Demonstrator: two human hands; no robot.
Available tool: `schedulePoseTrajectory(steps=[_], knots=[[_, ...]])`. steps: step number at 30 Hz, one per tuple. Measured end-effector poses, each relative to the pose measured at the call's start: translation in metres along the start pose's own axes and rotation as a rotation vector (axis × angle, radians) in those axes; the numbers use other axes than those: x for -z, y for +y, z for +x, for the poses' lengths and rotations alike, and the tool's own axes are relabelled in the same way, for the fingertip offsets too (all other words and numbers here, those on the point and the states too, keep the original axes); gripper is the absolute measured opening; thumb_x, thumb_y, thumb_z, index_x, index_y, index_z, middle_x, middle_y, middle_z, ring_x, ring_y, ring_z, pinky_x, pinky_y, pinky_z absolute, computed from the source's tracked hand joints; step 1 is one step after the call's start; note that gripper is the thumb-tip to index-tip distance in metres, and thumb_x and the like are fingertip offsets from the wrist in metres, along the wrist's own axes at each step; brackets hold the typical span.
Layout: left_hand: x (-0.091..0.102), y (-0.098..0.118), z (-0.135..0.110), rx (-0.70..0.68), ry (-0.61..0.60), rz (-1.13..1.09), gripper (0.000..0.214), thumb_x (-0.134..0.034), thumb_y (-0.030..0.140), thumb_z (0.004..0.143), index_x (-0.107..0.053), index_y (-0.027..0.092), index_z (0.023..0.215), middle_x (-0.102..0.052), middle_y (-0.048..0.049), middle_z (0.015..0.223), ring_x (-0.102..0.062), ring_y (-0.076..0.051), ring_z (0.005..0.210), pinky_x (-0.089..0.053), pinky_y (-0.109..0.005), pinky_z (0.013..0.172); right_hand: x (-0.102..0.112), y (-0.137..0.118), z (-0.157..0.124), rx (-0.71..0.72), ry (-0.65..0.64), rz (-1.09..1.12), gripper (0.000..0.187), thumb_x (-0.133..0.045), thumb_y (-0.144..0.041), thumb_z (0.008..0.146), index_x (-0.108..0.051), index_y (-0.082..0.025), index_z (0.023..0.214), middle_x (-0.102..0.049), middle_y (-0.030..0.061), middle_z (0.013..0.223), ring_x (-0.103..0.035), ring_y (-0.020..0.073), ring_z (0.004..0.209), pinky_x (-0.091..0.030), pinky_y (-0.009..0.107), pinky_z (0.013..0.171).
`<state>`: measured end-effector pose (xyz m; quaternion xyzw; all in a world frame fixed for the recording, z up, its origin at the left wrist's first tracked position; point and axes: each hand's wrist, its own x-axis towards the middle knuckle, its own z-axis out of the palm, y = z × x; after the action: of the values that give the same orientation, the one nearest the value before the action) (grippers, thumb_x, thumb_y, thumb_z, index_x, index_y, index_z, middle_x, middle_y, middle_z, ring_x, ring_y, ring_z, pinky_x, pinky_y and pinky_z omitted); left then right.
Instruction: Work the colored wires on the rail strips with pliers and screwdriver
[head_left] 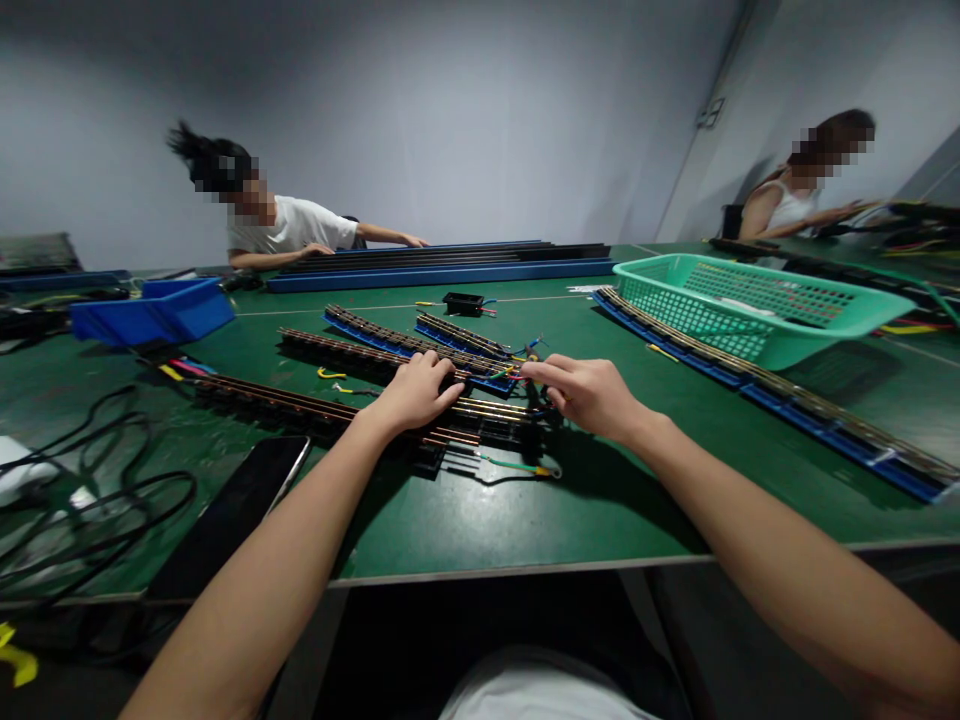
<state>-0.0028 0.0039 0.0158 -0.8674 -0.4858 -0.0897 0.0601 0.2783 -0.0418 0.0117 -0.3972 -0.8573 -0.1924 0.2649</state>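
My left hand (pixel 417 394) lies over a black strip with copper-coloured rails (pixel 330 410), thumb and fingers curled about it. At the strip's right end, my right hand (pixel 592 394) is closed in a pinch on a thin coloured wire (pixel 516 377); its fingertips partly hide the wire ends. Behind my hands lie a blue-based rail strip (pixel 367 328) and a shorter blue-based piece (pixel 461 335). A green-yellow wire with a ring terminal (pixel 517 466) sticks out toward me. Short yellow wire ends (pixel 331 373) lie to the left of the pieces.
A green basket (pixel 757 345) stands right, beside a long curved rail strip (pixel 750 385). At left are a blue bin (pixel 154 312), black cables (pixel 97 500) and a phone (pixel 240 510). A small black box (pixel 463 303) lies farther back. Two people sit across, one touching long dark profiles (pixel 450 262).
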Motion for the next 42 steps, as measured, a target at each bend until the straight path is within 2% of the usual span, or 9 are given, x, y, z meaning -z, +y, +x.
schedulePoseTrajectory(steps=[3, 7, 9, 14, 20, 25, 29, 34, 42], knots=[[0.0, 0.0, 0.0, 0.002, 0.001, -0.006, 0.036, -0.046, 0.044, 0.098, -0.061, 0.018, 0.117, -0.057, -0.013, 0.114, -0.054, -0.029, 0.107, -0.046, -0.042, 0.09, 0.004, -0.004, 0.002, 0.038, -0.047, -0.026, 0.055, -0.051, -0.003, 0.078, -0.066, -0.03, 0.123, -0.075, 0.0037, 0.102, -0.064, 0.014, 0.066, -0.037, 0.023, 0.056], [-0.001, 0.0, 0.0, 0.004, 0.003, -0.005, 0.036, -0.047, 0.043, 0.098, -0.061, 0.017, 0.118, -0.057, -0.0135, 0.114, -0.053, -0.03, 0.108, -0.046, -0.042, 0.091, 0.004, -0.012, 0.003, 0.097, -0.1, 0.008, 0.051, -0.052, -0.004, 0.082, -0.066, -0.031, 0.122, -0.076, 0.0044, 0.102, -0.067, 0.017, 0.076, -0.039, 0.023, 0.058], [-0.001, 0.0, 0.0, 0.003, 0.005, -0.002, 0.036, -0.046, 0.043, 0.098, -0.061, 0.017, 0.118, -0.057, -0.0134, 0.114, -0.053, -0.029, 0.108, -0.046, -0.042, 0.091, 0.002, -0.014, 0.002, 0.041, -0.086, 0.058, 0.051, -0.052, -0.004, 0.08, -0.064, -0.031, 0.122, -0.076, 0.0042, 0.101, -0.068, 0.0186, 0.078, -0.042, 0.024, 0.06], [-0.002, -0.002, 0.0, -0.004, 0.001, -0.005, 0.037, -0.046, 0.044, 0.098, -0.06, 0.016, 0.119, -0.057, -0.0136, 0.115, -0.054, -0.029, 0.107, -0.046, -0.042, 0.091, 0.001, -0.01, 0.003, -0.24, 0.049, 0.363, 0.047, -0.049, -0.008, 0.078, -0.051, -0.024, 0.123, -0.073, 0.003, 0.091, -0.067, 0.0163, 0.068, -0.049, 0.026, 0.062], [-0.001, -0.002, 0.0, 0.0, -0.001, -0.005, 0.035, -0.046, 0.044, 0.098, -0.06, 0.019, 0.119, -0.057, -0.0125, 0.114, -0.054, -0.029, 0.107, -0.046, -0.042, 0.091, 0.009, -0.013, 0.009, -0.505, 0.298, 0.614, 0.037, -0.052, -0.013, 0.077, -0.049, -0.023, 0.112, -0.073, 0.0043, 0.091, -0.071, 0.0187, 0.075, -0.056, 0.028, 0.061], [-0.001, -0.001, 0.0, 0.001, 0.0, 0.0, 0.037, -0.046, 0.044, 0.098, -0.06, 0.017, 0.119, -0.057, -0.014, 0.116, -0.054, -0.029, 0.108, -0.046, -0.043, 0.091, 0.012, -0.02, 0.009, -0.577, 0.484, 0.709, 0.036, -0.054, -0.019, 0.081, -0.047, -0.025, 0.116, -0.073, 0.0037, 0.096, -0.064, 0.013, 0.056, -0.053, 0.024, 0.048], [-0.002, -0.002, 0.0, 0.006, 0.003, -0.008, 0.036, -0.047, 0.044, 0.098, -0.06, 0.018, 0.119, -0.057, -0.0134, 0.116, -0.054, -0.029, 0.108, -0.046, -0.043, 0.092, 0.006, -0.021, 0.009, -0.552, 0.432, 0.752, 0.037, -0.057, -0.025, 0.085, -0.043, -0.026, 0.12, -0.071, 0.0038, 0.101, -0.06, 0.0101, 0.049, -0.052, 0.023, 0.045], [-0.002, -0.002, 0.001, 0.003, -0.002, -0.002, 0.036, -0.046, 0.044, 0.098, -0.06, 0.018, 0.119, -0.057, -0.0129, 0.115, -0.054, -0.029, 0.108, -0.046, -0.042, 0.091, -0.006, -0.019, 0.012, -0.509, 0.333, 0.718, 0.038, -0.056, -0.026, 0.086, -0.042, -0.024, 0.121, -0.071, 0.0053, 0.102, -0.061, 0.01, 0.05, -0.054, 0.025, 0.05], [-0.002, -0.002, 0.0, 0.004, 0.002, -0.007, 0.037, -0.047, 0.044, 0.098, -0.06, 0.018, 0.12, -0.057, -0.0138, 0.116, -0.054, -0.029, 0.108, -0.046, -0.043, 0.091, -0.016, -0.018, 0.014, -0.4, 0.261, 0.696, 0.043, -0.054, -0.022, 0.085, -0.04, -0.025, 0.126, -0.07, 0.0073, 0.107, -0.068, 0.0133, 0.064, -0.052, 0.024, 0.053]])
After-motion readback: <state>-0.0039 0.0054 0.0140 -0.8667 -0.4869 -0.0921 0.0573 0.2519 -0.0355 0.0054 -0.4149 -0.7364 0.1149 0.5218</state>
